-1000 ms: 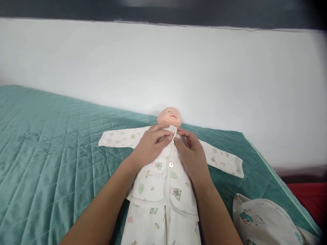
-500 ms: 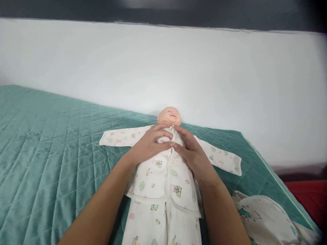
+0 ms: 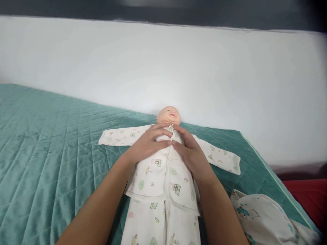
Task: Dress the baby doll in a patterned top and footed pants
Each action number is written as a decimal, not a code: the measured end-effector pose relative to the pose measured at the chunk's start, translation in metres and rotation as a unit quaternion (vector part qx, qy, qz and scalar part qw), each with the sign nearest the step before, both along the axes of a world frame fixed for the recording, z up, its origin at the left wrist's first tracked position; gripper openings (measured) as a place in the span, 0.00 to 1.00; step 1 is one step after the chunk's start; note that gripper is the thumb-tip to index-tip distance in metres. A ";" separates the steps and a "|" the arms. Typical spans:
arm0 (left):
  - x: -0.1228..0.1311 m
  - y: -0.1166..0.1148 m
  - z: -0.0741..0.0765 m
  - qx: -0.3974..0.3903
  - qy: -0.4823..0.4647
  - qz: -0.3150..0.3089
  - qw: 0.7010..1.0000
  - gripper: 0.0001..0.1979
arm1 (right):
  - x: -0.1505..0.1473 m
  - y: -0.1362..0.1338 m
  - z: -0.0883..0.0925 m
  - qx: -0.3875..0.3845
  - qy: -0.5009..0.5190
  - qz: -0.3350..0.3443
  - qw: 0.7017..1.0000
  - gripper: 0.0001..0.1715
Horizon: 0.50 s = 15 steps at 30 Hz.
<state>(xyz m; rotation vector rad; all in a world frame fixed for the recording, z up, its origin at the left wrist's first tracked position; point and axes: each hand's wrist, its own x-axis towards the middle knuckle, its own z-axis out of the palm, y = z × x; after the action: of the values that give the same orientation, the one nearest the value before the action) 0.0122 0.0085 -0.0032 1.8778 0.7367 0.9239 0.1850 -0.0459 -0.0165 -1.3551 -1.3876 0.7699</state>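
A baby doll [image 3: 168,115] lies on its back, dressed in a white printed baby jacket [image 3: 153,173] and matching pants [image 3: 145,221]. My left hand [image 3: 150,141] rests on the left side of the jacket's chest, its fingertips gripping the front edge just below the neck. Opposite it, my right hand [image 3: 190,148] grips the other front edge, so the fingertips and thumbs of both hands nearly meet at the centre. A round button [image 3: 170,160] shows below the thumbs. Both sleeves are spread outward, with no doll hands showing at the cuffs.
A quilted green cover [image 3: 56,163] lies under the doll. Another printed white cloth [image 3: 265,217] is bunched at the lower right, near the cover's edge. Behind the doll's head stands a white wall [image 3: 163,68]. Something red [image 3: 306,195] shows beyond the right edge.
Both hands keep nearly the same place on the jacket front. The whole view has shifted very slightly; the doll and clothes look unmoved.
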 end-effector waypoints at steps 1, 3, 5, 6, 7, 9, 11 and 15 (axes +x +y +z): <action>0.001 -0.001 0.000 -0.002 0.000 0.004 1.000 0.05 | 0.000 0.000 -0.001 -0.013 0.015 0.010 1.000 0.26; 0.002 -0.002 0.001 -0.002 0.004 0.013 1.000 0.05 | 0.000 0.001 -0.002 -0.037 0.039 0.019 0.998 0.27; 0.004 -0.004 0.003 0.004 0.011 0.024 1.000 0.04 | -0.001 0.002 -0.002 -0.041 0.047 0.015 0.998 0.27; 0.004 -0.005 0.004 0.009 0.019 0.030 0.999 0.04 | -0.001 0.002 -0.003 -0.039 0.048 0.012 0.998 0.27; 0.005 -0.006 0.006 0.012 0.029 0.034 0.999 0.04 | -0.001 0.002 -0.002 -0.036 0.049 0.012 0.998 0.27; 0.007 -0.008 0.008 0.017 0.050 0.042 0.998 0.03 | -0.001 0.002 -0.001 -0.030 0.057 0.018 0.998 0.27; 0.008 -0.009 0.009 0.021 0.069 0.046 0.996 0.01 | -0.002 0.002 0.001 -0.026 0.077 0.031 0.996 0.27; 0.010 -0.010 0.009 0.029 0.076 0.057 0.995 0.01 | -0.003 0.000 0.004 -0.027 0.123 0.043 0.991 0.28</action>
<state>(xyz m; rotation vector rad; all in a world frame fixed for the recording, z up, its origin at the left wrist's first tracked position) 0.0218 -0.0018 0.0060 1.9898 0.9267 0.8878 0.1825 -0.0460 -0.0120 -1.2015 -1.2427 1.0046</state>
